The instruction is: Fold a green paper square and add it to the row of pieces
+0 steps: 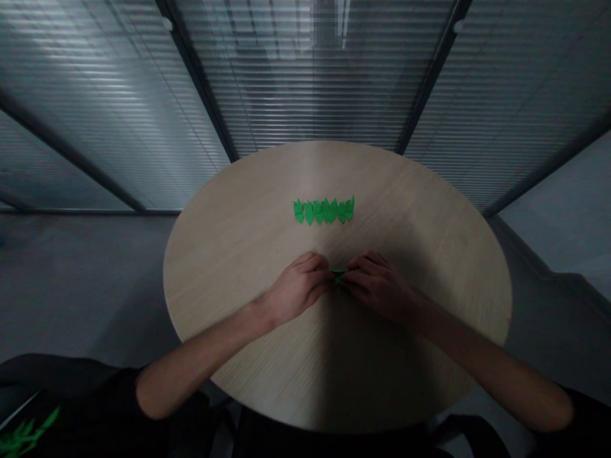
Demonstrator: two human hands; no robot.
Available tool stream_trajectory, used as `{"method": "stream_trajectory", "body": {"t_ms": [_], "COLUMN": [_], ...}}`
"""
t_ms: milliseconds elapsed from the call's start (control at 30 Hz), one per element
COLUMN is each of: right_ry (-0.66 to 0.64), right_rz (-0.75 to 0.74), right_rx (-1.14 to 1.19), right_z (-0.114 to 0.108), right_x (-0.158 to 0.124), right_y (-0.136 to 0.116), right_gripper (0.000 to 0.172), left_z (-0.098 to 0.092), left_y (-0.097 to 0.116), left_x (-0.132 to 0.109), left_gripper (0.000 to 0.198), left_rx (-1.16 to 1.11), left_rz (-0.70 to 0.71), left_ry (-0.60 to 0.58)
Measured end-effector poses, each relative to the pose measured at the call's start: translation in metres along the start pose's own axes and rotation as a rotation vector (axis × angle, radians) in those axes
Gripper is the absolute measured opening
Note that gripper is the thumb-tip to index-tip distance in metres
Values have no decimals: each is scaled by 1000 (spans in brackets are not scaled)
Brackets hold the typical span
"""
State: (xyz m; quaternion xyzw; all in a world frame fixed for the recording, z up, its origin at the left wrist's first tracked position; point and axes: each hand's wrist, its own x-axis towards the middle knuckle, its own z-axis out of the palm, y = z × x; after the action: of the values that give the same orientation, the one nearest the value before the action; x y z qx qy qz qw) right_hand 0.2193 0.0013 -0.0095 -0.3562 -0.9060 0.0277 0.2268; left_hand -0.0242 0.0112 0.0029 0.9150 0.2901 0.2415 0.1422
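A small folded piece of bright green paper (338, 275) sits near the middle of the round desk, on the side nearest the person; its long axis runs roughly left to right across the view, and it lies flat-ish and narrow, with one end pointing toward each hand; most of it is hidden by the fingers (319, 270), so its exact shape is hard to make out, and I cannot tell whether it touches the desk or is lifted just above it. The left hand (298, 289) comes in from the lower left and the right hand (377, 286) from the lower right; the fingers of both are closed in on the paper from opposite ends, pinching it between them, with the fingertips almost meeting. Beyond the hands, well apart from them, a straight row of folded green paper shapes (323, 211) stands side by side on the round pale wood desk (229, 267), running left to right with points aimed toward the far edge; the pieces overlap, so their count is hard to tell. Bare forearms lead back to black sleeves (589, 420); a green leafy cluster (26, 434), cut off by the lower left corner, is too dark and small to identify; slatted glass panels (310, 83) stand behind the desk, above a grey floor (86, 286).
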Motion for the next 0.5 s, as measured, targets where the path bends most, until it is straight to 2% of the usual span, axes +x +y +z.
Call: {"method": "stream_trajectory", "body": {"t_ms": [300, 500], "right_ry": [8, 3], "right_rz": [-21, 159], "right_rx": [-43, 83], "right_z": [2, 4], "right_x": [4, 8], "right_y": [-7, -12], "right_gripper": [17, 10], "left_z": [-2, 0], "left_y": [0, 0], "left_x": [2, 4], "left_gripper": [23, 14], "left_rx": [-65, -107], "left_rz": [-55, -160], "left_ry": [-56, -35]}}
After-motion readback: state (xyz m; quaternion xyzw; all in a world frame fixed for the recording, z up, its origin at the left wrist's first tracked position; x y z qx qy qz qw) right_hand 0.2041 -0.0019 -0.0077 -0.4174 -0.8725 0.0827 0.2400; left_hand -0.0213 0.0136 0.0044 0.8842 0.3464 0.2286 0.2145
